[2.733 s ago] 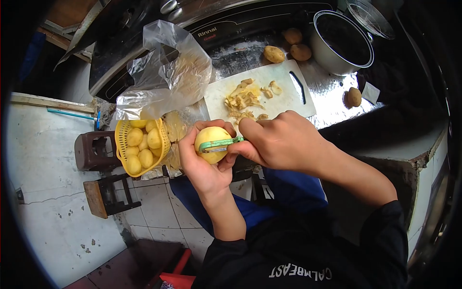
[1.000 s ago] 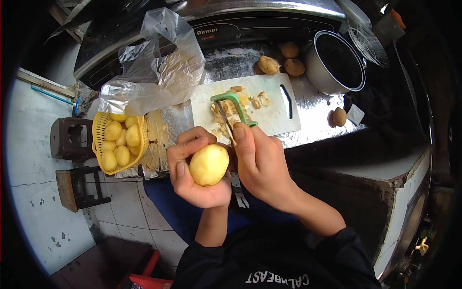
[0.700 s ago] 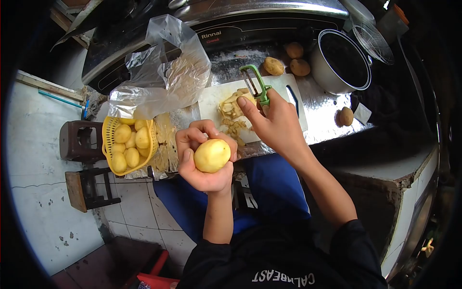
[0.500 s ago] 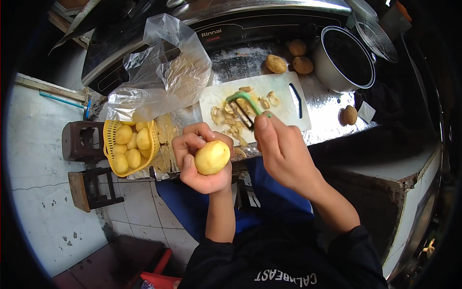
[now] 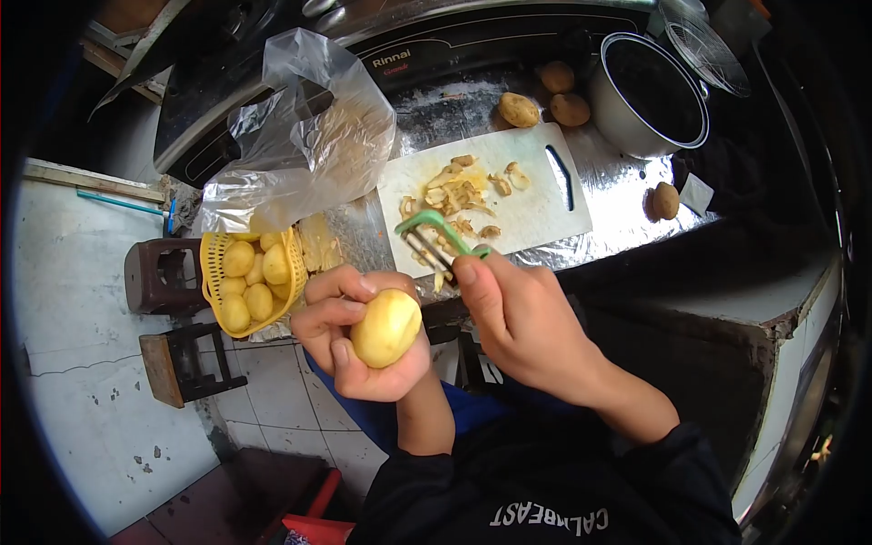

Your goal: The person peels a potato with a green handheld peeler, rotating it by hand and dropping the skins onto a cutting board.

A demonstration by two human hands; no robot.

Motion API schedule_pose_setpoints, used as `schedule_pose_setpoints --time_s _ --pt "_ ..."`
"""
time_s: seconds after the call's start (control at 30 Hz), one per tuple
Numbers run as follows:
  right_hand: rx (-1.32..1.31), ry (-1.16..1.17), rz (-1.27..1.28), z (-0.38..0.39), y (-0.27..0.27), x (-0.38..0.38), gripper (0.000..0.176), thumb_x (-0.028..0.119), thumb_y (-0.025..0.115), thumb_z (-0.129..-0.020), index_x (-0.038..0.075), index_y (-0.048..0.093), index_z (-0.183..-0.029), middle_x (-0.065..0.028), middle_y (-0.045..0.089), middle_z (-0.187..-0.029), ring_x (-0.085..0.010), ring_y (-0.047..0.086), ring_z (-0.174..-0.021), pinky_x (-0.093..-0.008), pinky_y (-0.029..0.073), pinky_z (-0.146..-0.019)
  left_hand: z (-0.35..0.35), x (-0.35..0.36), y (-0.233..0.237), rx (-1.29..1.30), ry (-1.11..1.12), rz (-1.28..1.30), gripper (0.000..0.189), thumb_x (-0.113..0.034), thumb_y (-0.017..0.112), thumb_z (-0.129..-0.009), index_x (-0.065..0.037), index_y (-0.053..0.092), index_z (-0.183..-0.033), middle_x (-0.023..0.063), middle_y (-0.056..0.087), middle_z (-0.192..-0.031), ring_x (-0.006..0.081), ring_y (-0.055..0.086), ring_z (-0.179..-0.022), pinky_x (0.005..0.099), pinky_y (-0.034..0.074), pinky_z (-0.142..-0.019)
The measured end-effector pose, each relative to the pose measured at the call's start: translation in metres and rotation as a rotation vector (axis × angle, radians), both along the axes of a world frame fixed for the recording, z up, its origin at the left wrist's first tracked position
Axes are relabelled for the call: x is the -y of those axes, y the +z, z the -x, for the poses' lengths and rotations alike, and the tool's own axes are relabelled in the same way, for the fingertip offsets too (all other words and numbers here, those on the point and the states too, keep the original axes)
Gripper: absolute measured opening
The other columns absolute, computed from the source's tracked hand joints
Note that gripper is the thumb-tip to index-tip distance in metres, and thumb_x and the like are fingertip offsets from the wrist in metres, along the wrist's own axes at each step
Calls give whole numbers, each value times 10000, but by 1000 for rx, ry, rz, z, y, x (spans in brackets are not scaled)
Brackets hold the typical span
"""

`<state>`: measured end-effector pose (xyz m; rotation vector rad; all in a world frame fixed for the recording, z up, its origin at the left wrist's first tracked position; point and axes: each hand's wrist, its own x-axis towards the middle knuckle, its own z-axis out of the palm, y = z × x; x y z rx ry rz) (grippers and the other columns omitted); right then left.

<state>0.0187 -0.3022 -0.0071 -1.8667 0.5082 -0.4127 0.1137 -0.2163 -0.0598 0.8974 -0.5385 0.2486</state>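
A peeled yellow potato point(image 5: 387, 329) rests in my left hand point(image 5: 338, 341), its fingers wrapped round it. My right hand point(image 5: 527, 327) grips the handle of a green peeler point(image 5: 431, 232), whose blade is just above and to the right of the potato, apart from it. A thin strip of peel seems to hang at the blade. Beyond both hands lies a white cutting board point(image 5: 536, 232) with brown potato peelings point(image 5: 454, 193) scattered on it. To the left, a yellow basket point(image 5: 211, 263) holds several peeled potatoes point(image 5: 259, 298).
Behind the board are unpeeled potatoes point(image 5: 519, 110) beside a large pot point(image 5: 610, 113). Another unpeeled potato point(image 5: 665, 201) lies at the right. A clear plastic bag point(image 5: 336, 136) sits at the back left, near the stove point(image 5: 481, 54). Stools point(image 5: 163, 275) stand on the floor at left.
My left hand has come lower and nearer with the potato, which is turned differently. The peeler has moved down and left toward it.
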Motion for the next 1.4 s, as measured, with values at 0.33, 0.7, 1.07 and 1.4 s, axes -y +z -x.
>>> schedule_pose_setpoints --time_s 0.33,0.7,1.07,1.4 --pt "-315 -114 300 -33 -45 58 432 328 758 -744 -17 511 -826 -235 598 -604 -413 630 -615 -449 493 -547 -13 11 -1 -532 -397 47 428 -320 346 -870 22 509 -1068 195 543 -1015 208 497 -510 236 311 -388" --pt "-266 -189 31 -32 -52 66 494 406 671 -824 -74 603 -727 -235 569 -563 -383 609 -556 -426 474 -560 -19 7 -10 -679 -691 203 480 -235 446 -854 51 458 -1240 177 541 -1121 284 496 -973 374 422 -807" --pt "-142 -82 -42 -24 -50 56 529 428 764 -729 -62 599 -840 -179 592 -606 -261 617 -552 -354 466 -537 -18 19 -9 -753 -567 101 425 -230 432 -865 13 464 -1213 126 541 -1128 285 538 -1048 409 451 -869" --pt "90 37 -92 -18 -30 45 498 328 792 -703 -54 588 -949 -134 575 -663 -211 594 -591 -317 456 -547 -1 12 2 -506 -765 69 489 -308 420 -870 -6 424 -1254 202 505 -1270 297 499 -1175 462 385 -1024"
